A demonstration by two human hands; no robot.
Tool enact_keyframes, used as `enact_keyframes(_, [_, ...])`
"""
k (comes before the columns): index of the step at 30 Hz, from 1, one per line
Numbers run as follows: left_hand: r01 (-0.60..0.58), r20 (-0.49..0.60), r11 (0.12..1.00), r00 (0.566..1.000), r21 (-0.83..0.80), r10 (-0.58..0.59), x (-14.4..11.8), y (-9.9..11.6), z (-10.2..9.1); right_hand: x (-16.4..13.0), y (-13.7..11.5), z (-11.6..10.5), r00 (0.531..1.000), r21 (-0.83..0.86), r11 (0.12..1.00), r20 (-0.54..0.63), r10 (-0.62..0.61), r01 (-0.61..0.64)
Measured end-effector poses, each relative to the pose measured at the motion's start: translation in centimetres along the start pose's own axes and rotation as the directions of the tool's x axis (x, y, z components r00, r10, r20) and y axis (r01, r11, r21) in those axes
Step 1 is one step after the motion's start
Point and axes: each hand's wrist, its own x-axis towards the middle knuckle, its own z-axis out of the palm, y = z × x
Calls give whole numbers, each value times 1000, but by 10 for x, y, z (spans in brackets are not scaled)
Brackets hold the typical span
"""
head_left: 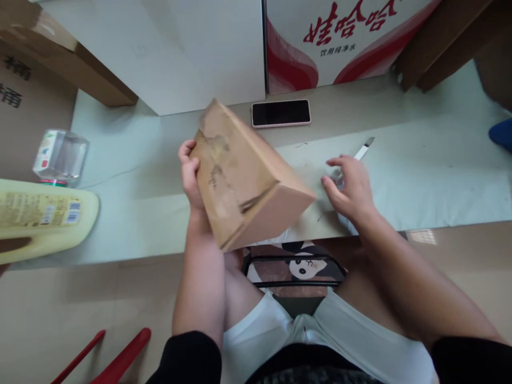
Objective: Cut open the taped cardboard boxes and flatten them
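Note:
A brown cardboard box [240, 176] is tilted above the near edge of the table, with tape and a dark scribble on its face. My left hand [192, 173] grips its left side, fingers wrapped round the edge. To the right of the box, my right hand [352, 184] hovers low over the table, thumb and fingers apart. Just beyond its knuckles lies a white utility knife [362, 151] with its blade pointing away; the rest of the knife is hidden by the hand. Something pale and clear shows under the palm, too hidden to name.
A phone [281, 113] lies behind the box, before a white carton [344, 42] with red lettering. At left are a clear plastic bottle [70, 154] on its side and a yellow jug [52, 218]. A panda-print item [306, 266] sits below the table edge [140, 256].

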Motion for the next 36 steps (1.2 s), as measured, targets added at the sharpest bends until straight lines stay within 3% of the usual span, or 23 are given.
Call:
enact_keyframes(3, [235, -121, 972, 965, -7, -234, -9, 1, 3, -7, -8, 5, 988, 128, 991, 136, -68, 50])
enact_keyframes(6, [391, -23, 919, 919, -48, -393, -25, 2, 15, -12, -13, 6, 984, 214, 975, 152, -90, 56])
enact_keyframes(9, [490, 121, 867, 870, -96, -478, -32, 5, 24, -13, -14, 3, 985, 311, 946, 112, -128, 88])
enact_keyframes(11, [502, 156, 861, 860, -82, -486, -31, 7, 26, -13, -13, 1, 985, 384, 919, 102, -140, 91])
enact_keyframes(13, [462, 134, 885, 882, -54, -452, -28, 10, 25, -13, -12, 1, 991, 457, 888, 79, -105, 58])
enact_keyframes(16, [375, 73, 927, 924, 23, -375, -20, 13, 20, -11, -8, 3, 998, 600, 798, 42, 50, -65])
enact_keyframes(18, [352, 59, 931, 932, 93, -358, -15, 14, 14, -9, -5, 3, 988, 712, 690, 33, 152, -130])
enact_keyframes(20, [340, 50, 930, 936, 138, -349, -10, 12, 9, -8, -2, 3, 987, 804, 587, 4, 159, -98])
enact_keyframes(22, [317, 22, 938, 946, 140, -323, -6, 11, 6, -8, 1, 1, 995, 841, 542, -63, 74, 13])
enact_keyframes(27, [325, -41, 933, 946, 158, -322, -6, 18, 6, -20, 11, 4, 964, 736, 627, -141, -226, 255])
enact_keyframes(30, [373, 106, 921, 917, 113, -385, -13, 33, 5, -25, 14, 7, 933, 637, 705, -67, -354, 313])
enact_keyframes(33, [480, 232, 874, 844, 76, -484, -20, 44, 1, -25, 13, 7, 935, 605, 737, -36, -352, 301])
enact_keyframes(36, [582, 200, 810, 788, 66, -583, -24, 42, 0, -24, 10, 7, 973, 595, 776, -48, -225, 209])
